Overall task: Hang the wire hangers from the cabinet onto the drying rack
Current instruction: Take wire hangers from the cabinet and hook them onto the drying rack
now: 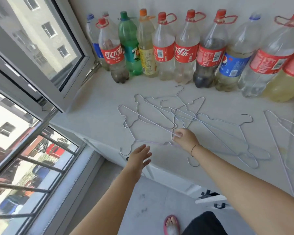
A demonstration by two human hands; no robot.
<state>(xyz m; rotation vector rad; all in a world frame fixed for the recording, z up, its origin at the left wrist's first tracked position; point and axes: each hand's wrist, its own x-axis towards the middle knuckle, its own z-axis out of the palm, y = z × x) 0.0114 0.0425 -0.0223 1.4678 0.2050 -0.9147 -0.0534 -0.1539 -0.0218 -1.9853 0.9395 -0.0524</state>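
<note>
Several thin wire hangers (161,114) lie tangled and flat on the white cabinet top (95,109). More wire hangers (278,131) lie at the right edge. My right hand (185,137) reaches over the front of the pile, its fingers pinched on the corner of one wire hanger (148,126). My left hand (139,157) hovers near the cabinet's front edge with fingers spread, holding nothing, just beside a hanger hook (123,152). No drying rack is visible.
A row of large plastic soda bottles (165,48) lines the back wall behind the hangers. An open window sash (41,53) juts inward at the left, with metal bars (32,160) below it. The tiled floor (151,200) and a foot in a pink sandal (171,224) are below.
</note>
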